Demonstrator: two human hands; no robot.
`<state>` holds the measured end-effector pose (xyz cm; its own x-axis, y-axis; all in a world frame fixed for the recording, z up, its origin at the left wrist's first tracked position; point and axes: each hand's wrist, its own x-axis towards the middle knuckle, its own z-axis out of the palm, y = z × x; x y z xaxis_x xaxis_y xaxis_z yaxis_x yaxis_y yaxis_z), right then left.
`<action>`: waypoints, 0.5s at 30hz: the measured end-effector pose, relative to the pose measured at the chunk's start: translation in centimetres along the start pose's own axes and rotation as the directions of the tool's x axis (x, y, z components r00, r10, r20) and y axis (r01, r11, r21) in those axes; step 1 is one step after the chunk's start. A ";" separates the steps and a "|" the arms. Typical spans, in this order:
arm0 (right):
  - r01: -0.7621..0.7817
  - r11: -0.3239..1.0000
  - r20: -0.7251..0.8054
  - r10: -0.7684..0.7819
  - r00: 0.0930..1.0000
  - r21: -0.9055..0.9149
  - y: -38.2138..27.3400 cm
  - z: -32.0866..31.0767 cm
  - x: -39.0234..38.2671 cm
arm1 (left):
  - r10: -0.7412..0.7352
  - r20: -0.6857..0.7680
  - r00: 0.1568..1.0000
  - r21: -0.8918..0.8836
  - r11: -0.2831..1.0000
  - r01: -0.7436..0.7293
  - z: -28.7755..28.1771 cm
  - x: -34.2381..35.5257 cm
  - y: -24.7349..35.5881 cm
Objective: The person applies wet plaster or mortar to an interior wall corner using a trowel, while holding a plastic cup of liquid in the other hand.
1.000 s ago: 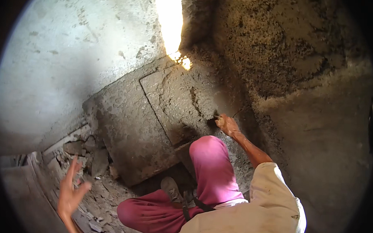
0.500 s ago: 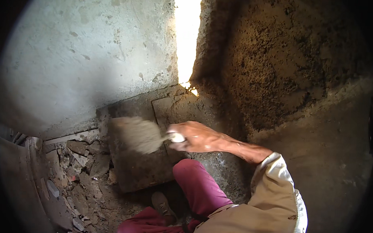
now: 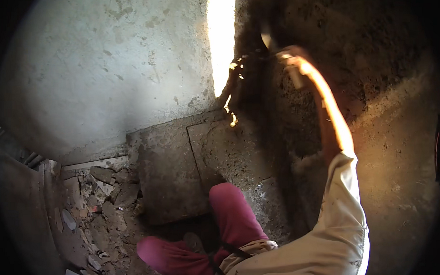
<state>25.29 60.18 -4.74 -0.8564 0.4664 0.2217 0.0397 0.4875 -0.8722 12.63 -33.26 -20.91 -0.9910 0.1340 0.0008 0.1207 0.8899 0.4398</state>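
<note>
I see my right hand raised high against the rough, dark brown wall of wet mortar, the arm in the cream sleeve stretched up from the lower right. The hand is closed around the handle of a small metal trowel, of which only the blade tip shows above the fingers, blurred. I judge the tool is held so high because it meets the wall there; bright crumbs of mortar hang in the air just beside the narrow sunlit gap, between the rough wall and the smooth pale grey plastered wall. My left hand is not in the picture.

Below, the flat grey mortar-covered slab lies on the ground near the corner, just above my bent knee in pink trousers. Broken brick rubble lies at the left of the slab.
</note>
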 end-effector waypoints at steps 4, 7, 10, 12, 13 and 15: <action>-0.073 0.970 -0.494 -0.053 0.868 -0.233 -14.2 -5.0 -7.4 | -0.133 -0.367 0.921 0.266 0.933 0.241 -2.3 10.4 6.7; -0.207 0.850 -0.548 -0.110 0.829 -0.484 -21.8 -3.3 -9.8 | 0.063 -0.382 0.922 -0.108 0.988 -0.112 0.3 22.7 8.1; -0.368 0.663 -0.523 -0.042 0.851 -0.652 -22.2 0.8 -11.0 | 0.374 -0.417 0.828 -0.240 0.834 -0.497 0.6 29.6 21.8; -0.331 0.294 -0.355 -0.032 0.934 -0.897 -18.7 4.6 -12.3 | 0.444 -0.505 0.741 -0.265 0.737 -0.622 1.8 34.7 28.9; -0.108 -0.235 -0.082 -0.119 0.990 -0.966 -11.5 7.7 -14.2 | 0.499 -0.556 0.664 -0.216 0.685 -0.695 0.7 35.6 33.4; -0.101 -0.385 -0.107 -0.004 0.994 -0.918 -3.4 15.0 -18.3 | 0.585 -0.647 0.489 -0.104 0.568 -0.816 -1.0 39.3 41.1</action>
<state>33.13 38.91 -12.40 -0.7964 0.5406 0.2711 0.5434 0.4428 0.7132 -21.40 8.12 -1.90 -0.4520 0.3040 0.8387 0.8716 0.3508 0.3426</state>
